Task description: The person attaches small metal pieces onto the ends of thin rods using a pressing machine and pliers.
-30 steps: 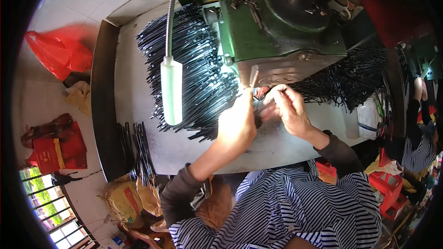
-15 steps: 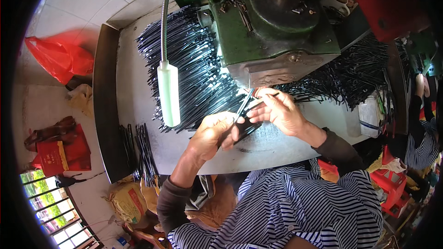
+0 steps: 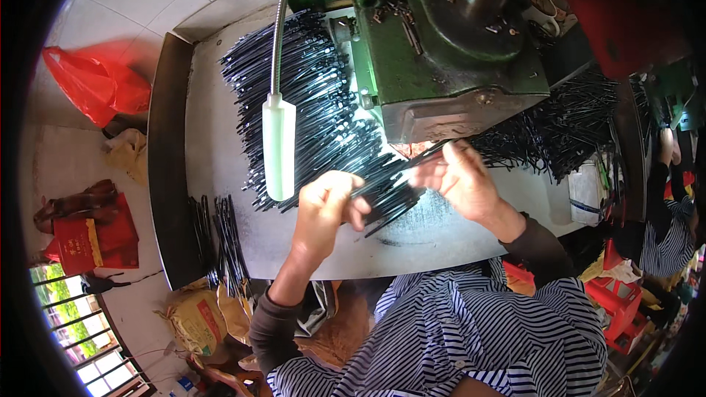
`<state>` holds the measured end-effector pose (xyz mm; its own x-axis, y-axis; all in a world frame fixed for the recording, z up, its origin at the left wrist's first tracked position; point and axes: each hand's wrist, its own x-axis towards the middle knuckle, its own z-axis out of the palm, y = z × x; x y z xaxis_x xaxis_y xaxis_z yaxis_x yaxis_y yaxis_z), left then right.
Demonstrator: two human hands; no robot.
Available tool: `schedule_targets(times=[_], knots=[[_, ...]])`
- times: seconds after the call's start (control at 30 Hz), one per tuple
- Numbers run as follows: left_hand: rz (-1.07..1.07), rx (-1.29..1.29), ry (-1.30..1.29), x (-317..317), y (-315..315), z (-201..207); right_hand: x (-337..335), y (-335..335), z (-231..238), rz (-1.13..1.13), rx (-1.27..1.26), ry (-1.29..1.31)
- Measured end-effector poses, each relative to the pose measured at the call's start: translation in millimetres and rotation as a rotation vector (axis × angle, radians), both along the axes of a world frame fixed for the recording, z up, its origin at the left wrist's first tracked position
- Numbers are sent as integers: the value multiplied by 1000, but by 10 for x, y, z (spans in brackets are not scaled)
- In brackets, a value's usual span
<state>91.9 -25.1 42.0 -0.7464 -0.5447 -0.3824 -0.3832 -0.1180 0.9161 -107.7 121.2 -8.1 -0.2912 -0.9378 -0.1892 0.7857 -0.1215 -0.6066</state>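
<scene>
Thin black rods (image 3: pixel 294 103) with small bright ends lie in a dense heap under the lamp, left of a green machine (image 3: pixel 441 51). My left hand (image 3: pixel 323 209) is at the heap's near edge, its fingers curled in; dark rods pass by the fingertips, and what they grip is hard to make out. Just below the machine's front face, my right hand (image 3: pixel 467 184) pinches a slim black rod (image 3: pixel 434 149) between thumb and fingers, and its fingers are partly blurred. More rods lie on the metal tabletop between both hands.
A lamp (image 3: pixel 279 151) on a flexible neck hangs over the heap. Another pile of black rods (image 3: pixel 566 125) lies right of the machine, and a small bundle (image 3: pixel 228 242) at the table's left. A dark raised edge (image 3: pixel 165 169) borders the left side. Screws lie on the machine.
My hands have moved apart: the left a little left, the right slightly right. The bright rod that stood between them under the machine no longer shows there. The view has shifted slightly.
</scene>
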Motion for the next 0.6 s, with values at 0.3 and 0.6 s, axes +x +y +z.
schedule_targets(times=[0.3, 0.6], knots=[[556, 830, 673, -679, 206, -362, -243, -79, -65, -298, -50, 79], [557, 623, 847, -854, 286, -494, -289, -65, -135, -279, -126, 143]])
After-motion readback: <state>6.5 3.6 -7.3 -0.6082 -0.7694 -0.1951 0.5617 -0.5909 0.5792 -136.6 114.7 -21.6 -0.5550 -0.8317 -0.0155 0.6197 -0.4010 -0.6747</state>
